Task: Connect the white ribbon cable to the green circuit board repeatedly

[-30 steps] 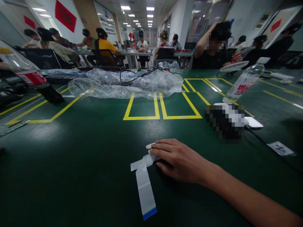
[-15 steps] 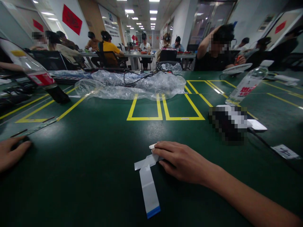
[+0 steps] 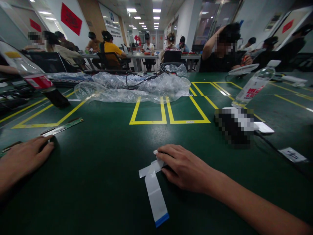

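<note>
My left hand (image 3: 28, 160) is at the left edge, its thumb and index finger closed at the near end of a narrow circuit board strip (image 3: 66, 126). Part of that strip is hidden behind the fingers. Another piece of green board (image 3: 11, 146) shows just behind the knuckles. In the middle, my right hand (image 3: 183, 166) rests low on the table with its fingers closed on a white flat ribbon cable (image 3: 156, 195). The cable is folded, with a blue end pointing toward me and a small light tip showing beyond the index finger.
Yellow tape outlines (image 3: 148, 122) mark the green table (image 3: 110, 156). Clear plastic wrap (image 3: 132, 88) with black cable lies across the back. A cola bottle (image 3: 39, 81) stands left, a water bottle (image 3: 254, 86) right, near a blurred dark object (image 3: 234, 127). A co-worker (image 3: 222, 52) sits opposite.
My left hand has moved right and further into view, and the circuit board strip has come along with it. My right hand and the ribbon cable have barely moved.
</note>
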Demonstrator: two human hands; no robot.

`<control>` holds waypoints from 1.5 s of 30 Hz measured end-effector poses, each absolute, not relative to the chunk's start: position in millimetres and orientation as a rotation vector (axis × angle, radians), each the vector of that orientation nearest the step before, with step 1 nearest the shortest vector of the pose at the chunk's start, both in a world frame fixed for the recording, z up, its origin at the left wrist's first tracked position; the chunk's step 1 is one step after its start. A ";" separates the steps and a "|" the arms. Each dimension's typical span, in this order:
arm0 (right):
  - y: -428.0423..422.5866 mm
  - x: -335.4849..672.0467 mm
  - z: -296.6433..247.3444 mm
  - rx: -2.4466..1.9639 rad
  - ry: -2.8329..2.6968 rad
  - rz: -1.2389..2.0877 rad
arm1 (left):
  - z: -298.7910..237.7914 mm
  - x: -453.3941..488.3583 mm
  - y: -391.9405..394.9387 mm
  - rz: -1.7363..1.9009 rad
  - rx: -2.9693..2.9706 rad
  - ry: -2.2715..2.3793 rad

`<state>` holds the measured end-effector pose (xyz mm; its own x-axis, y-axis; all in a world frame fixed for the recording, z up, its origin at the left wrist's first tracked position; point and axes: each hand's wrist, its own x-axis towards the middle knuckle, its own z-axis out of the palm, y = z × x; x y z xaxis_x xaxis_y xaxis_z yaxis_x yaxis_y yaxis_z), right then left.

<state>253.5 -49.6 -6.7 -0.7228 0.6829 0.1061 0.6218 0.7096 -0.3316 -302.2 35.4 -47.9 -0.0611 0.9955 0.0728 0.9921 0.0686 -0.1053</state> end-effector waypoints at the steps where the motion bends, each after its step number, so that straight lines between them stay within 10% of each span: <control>1: -49.6 253.4 -6.8 -1.046 -2.698 0.414 | -48.5 -294.9 35.6 0.115 -2.068 -2.202; 27: -55.6 247.0 -9.0 -1.161 -2.764 0.413 | -16.3 -23.7 -15.7 -0.206 -2.840 -1.363; 45: -50.5 248.8 -10.8 -1.157 -2.780 0.418 | -32.3 -4.5 -23.3 -0.032 -2.955 -1.152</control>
<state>248.8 -50.5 -10.8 -0.7057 0.7084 -0.0114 0.6805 0.6732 -0.2895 -4.5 -23.3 -32.3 0.7361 0.6768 0.0079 0.6762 -0.7358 0.0357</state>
